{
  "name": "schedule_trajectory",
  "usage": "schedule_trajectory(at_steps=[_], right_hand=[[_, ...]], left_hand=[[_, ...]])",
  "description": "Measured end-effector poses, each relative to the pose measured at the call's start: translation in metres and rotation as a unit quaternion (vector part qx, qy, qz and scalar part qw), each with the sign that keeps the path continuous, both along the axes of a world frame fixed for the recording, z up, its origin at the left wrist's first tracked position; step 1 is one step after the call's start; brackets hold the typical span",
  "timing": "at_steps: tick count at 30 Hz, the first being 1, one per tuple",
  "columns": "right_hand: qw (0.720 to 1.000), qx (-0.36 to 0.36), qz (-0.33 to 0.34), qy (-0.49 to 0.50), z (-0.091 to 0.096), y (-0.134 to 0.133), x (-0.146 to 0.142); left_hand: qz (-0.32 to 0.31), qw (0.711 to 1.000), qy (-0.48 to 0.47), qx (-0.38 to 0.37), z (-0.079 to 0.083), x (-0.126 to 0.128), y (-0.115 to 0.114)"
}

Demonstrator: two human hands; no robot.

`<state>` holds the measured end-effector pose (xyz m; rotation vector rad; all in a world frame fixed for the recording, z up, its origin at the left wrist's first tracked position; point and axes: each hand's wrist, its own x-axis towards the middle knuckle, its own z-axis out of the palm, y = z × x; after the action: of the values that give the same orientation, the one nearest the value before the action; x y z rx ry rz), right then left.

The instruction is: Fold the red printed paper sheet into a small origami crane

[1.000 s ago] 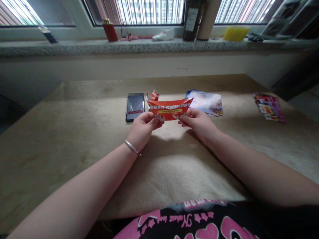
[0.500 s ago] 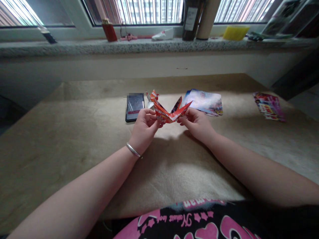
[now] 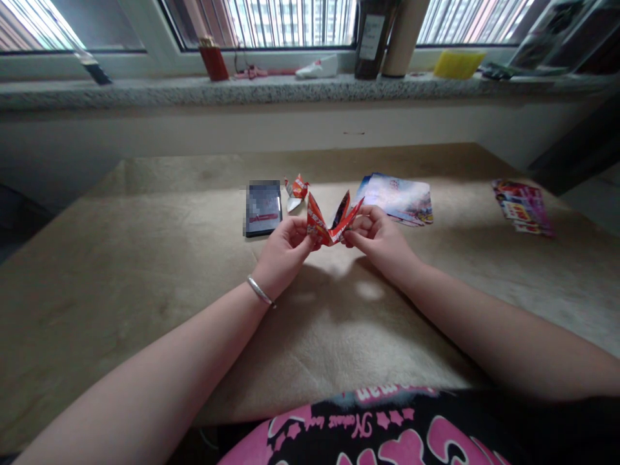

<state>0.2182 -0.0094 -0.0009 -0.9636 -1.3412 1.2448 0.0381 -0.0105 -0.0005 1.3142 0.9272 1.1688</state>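
Observation:
A folded red printed paper (image 3: 330, 223) is held above the beige cloth-covered table (image 3: 145, 258) between both hands. My left hand (image 3: 285, 252), with a silver bangle at the wrist, pinches its left flap. My right hand (image 3: 375, 240) pinches the right flap. The paper is bent into a V, its two pointed flaps sticking up. A small finished red paper figure (image 3: 295, 190) lies just behind it on the table.
A dark phone (image 3: 263, 208) lies left of the paper. A stack of colourful leaflets (image 3: 400, 199) lies to the right, another leaflet (image 3: 523, 206) at the far right. The window sill (image 3: 290, 89) carries a red cup, bottles and a yellow box.
The paper was stretched flat as a long strip; my hands have come together and folded it at the middle into a V with both ends raised.

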Motion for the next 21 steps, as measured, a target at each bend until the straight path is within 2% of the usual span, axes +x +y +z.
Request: schedule_trajectory(at_steps=[5, 11, 21], right_hand=[[0.998, -0.05, 0.039, 0.006, 0.0006, -0.0008, -0.0019], [0.996, -0.075, 0.05, 0.002, -0.0026, -0.0007, -0.0042], [0.992, -0.092, 0.081, 0.0, -0.0052, -0.0014, -0.0071]], left_hand=[[-0.031, 0.999, 0.007, -0.032, -0.0018, -0.0002, -0.0001], [-0.052, 0.997, 0.039, -0.03, -0.0035, 0.0016, -0.0012], [-0.068, 0.997, 0.016, -0.027, -0.0046, 0.0041, -0.0017]])
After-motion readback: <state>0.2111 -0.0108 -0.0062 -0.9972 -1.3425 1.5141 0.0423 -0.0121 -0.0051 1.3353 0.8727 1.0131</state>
